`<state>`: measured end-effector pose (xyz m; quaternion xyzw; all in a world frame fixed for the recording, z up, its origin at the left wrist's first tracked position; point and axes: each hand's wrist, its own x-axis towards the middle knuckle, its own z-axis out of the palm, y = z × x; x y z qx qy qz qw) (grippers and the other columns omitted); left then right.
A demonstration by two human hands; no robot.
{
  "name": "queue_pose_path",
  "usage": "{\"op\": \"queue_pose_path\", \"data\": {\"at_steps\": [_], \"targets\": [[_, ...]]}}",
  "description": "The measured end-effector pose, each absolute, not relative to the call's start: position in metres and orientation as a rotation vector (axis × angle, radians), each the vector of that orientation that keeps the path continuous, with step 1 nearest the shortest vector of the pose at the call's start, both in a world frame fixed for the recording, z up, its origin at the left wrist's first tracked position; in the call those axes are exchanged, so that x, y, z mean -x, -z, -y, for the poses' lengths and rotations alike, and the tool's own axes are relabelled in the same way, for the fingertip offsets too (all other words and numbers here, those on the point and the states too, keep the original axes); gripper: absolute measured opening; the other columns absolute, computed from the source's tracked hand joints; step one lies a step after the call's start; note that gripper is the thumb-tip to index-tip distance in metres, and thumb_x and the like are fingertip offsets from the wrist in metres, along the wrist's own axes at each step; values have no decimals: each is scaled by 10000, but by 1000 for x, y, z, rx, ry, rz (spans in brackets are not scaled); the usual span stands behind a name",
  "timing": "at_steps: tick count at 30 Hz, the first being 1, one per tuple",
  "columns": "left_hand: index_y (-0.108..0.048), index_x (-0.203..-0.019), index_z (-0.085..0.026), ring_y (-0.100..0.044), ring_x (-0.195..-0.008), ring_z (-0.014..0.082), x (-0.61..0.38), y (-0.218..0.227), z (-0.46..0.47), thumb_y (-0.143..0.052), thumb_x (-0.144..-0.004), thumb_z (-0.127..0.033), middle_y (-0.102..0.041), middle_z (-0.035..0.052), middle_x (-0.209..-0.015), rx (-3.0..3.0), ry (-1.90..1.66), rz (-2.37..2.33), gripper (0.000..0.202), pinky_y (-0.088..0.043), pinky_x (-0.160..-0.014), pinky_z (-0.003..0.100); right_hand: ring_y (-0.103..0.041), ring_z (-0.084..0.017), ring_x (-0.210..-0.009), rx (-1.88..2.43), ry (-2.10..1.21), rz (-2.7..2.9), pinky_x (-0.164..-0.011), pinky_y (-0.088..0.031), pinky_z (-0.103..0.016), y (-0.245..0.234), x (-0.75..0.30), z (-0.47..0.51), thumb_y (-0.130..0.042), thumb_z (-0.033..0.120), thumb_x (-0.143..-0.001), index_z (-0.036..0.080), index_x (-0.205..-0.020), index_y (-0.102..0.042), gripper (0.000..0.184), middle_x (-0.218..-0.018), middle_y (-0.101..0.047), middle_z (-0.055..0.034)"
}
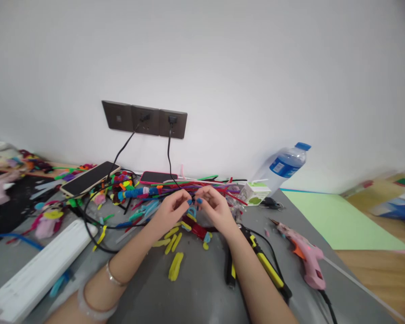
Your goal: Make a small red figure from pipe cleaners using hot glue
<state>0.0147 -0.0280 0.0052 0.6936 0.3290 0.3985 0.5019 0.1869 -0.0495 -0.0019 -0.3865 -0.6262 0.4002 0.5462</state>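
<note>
Above the grey table (pixel 195 297), the left hand (pixel 170 210) and right hand (pixel 216 208) meet fingertip to fingertip, each curled nearly closed and pinching the same small dark piece (pixel 193 200), which is too small to identify. Yellow pipe-cleaner loops (pixel 175 265) lie just below the hands. Yellow-handled pliers (pixel 267 266) rest beside the right forearm, and a pink glue gun (pixel 307 256) lies further right.

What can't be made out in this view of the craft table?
In the head view:
- The small piece pinched between the left hand and right hand is too small, and too covered by fingertips, to identify.
- The yellow-handled pliers are partly hidden under the right forearm.
- The white box is cut off by the bottom-left edge, and its print is too small to read.
</note>
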Motion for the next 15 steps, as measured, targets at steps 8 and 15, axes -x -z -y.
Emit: {"op": "queue_pose_path", "data": {"at_steps": [8, 15], "targets": [[-566, -834, -180, -439, -630, 122, -12, 0, 20, -566, -800, -317, -465, -35, -672, -1651, -1060, -852, 141, -357, -589, 235, -484, -102, -537, 986, -534, 1146, -534, -415, -229, -37, -221, 58, -561, 444, -914, 220, -885, -580, 226, -647, -563, 31], [-599, -821, -173, -468, -620, 115, -13, 0, 21, -590, -782, -306, -522, -28, -674, -1717, -1051, -843, 140, -381, -580, 225, -670, -261, -889, 1912, -659, 1590, -782, -514, -400, -57, -275, 138, -598, 445, -856, 212, -1055, -649, 311, -1020, -707, -112]]}}
